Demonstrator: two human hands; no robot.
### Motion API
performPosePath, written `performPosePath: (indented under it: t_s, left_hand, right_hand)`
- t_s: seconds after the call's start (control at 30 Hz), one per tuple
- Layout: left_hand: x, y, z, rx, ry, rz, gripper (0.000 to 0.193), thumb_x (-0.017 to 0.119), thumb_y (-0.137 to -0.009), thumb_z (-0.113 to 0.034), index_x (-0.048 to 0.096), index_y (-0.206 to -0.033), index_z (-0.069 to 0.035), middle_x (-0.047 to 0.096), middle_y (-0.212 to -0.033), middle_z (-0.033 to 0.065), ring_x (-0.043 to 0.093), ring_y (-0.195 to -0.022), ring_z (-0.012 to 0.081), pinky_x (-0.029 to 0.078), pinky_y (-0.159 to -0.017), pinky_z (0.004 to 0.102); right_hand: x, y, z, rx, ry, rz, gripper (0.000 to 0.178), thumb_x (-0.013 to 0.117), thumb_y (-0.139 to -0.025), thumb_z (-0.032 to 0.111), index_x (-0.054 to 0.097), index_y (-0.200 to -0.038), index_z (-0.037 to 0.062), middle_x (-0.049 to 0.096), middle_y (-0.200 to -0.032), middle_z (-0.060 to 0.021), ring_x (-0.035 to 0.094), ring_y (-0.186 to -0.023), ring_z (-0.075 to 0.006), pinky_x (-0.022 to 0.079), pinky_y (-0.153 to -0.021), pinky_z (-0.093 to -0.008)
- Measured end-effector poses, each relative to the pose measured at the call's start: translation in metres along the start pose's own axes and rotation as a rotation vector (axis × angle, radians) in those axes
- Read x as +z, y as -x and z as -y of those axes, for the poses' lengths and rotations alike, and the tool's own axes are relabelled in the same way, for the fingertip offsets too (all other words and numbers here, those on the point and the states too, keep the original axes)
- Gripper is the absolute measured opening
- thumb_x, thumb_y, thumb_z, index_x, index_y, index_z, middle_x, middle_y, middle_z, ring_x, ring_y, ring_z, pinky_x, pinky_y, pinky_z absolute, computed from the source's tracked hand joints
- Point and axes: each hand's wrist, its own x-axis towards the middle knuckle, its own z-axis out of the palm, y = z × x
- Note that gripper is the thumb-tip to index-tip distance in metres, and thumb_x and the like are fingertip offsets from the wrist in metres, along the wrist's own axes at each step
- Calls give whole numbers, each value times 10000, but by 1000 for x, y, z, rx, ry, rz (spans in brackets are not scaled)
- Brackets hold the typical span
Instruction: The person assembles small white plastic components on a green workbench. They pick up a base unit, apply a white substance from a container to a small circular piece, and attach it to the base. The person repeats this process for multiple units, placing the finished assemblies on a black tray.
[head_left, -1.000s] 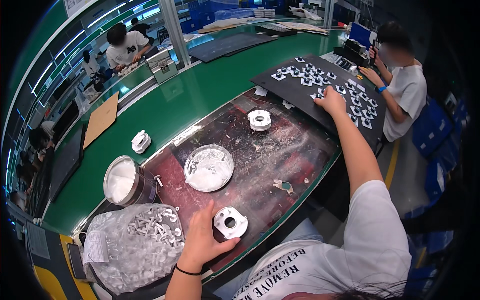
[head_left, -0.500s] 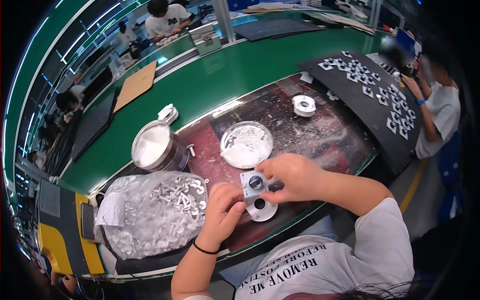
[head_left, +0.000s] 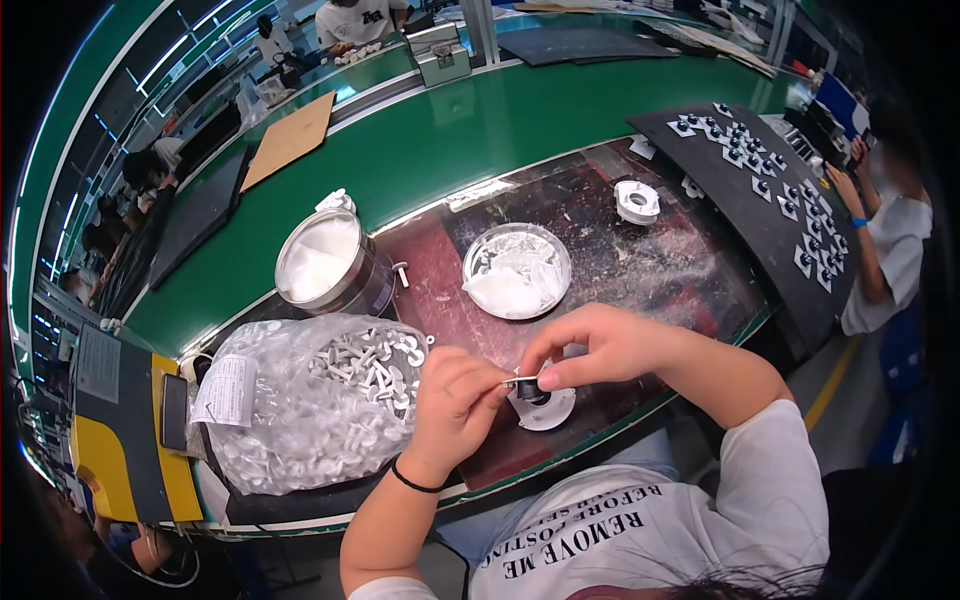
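A small square white board with a black lens (head_left: 533, 391) is pinched between both hands, tilted nearly edge-on with the lens side facing down. My left hand (head_left: 455, 402) grips its left edge between thumb and fingertips. On the opposite side, the thumb and fingers of my right hand (head_left: 607, 348) close on the board. Directly below lies a round white plastic disc (head_left: 553, 412) on the worktop, partly hidden by the board and fingers. Whether the lens touches the disc I cannot tell. Just beyond my hands stands a round shallow dish (head_left: 480, 255) with white paste-like material.
Left of my hands sit a clear bag (head_left: 290, 420) of white plastic parts and a can (head_left: 370, 285) of white material. A white ring-shaped part (head_left: 637, 203) lies at far right. A black panel (head_left: 745, 215) carries several lens boards; a co-worker (head_left: 890, 245) is beside it.
The lens board has tipped from face-up to nearly edge-on, lens downward, over the disc. My left hand has moved to its edge and now grips it. The whole view has shifted slightly.
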Motion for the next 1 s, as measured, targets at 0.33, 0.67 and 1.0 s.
performPosePath:
  t_s: [0.33,0.67,1.0]
  left_hand:
    - [-4,2,6,56,-91,92,385,676,-655,-46,593,-1030,-69,589,-1010,101,510,-946,304,399,-865,398]
    - [7,7,1,-82,-9,308,1019,807,-580,-342,269,-1387,-31,516,-1187,147,448,-1104,339,305,-970,444]
    - [10,5,1,-73,-26,343,1045,809,-602,-310,226,-1423,-33,572,-1147,102,469,-1065,302,290,-972,449]
  right_hand:
    - [1,-1,-8,-168,360,-1,312,747,-750,239,639,-990,72,642,-968,-20,584,-925,-168,444,-834,-315]
    - [12,9,-22,-475,881,-93,312,762,-661,221,647,-925,103,602,-1053,-27,551,-1012,-259,431,-866,-391]
    - [18,19,-24,-432,1030,-184,279,758,-677,275,686,-932,185,594,-1037,4,541,-1033,-218,342,-962,-449]
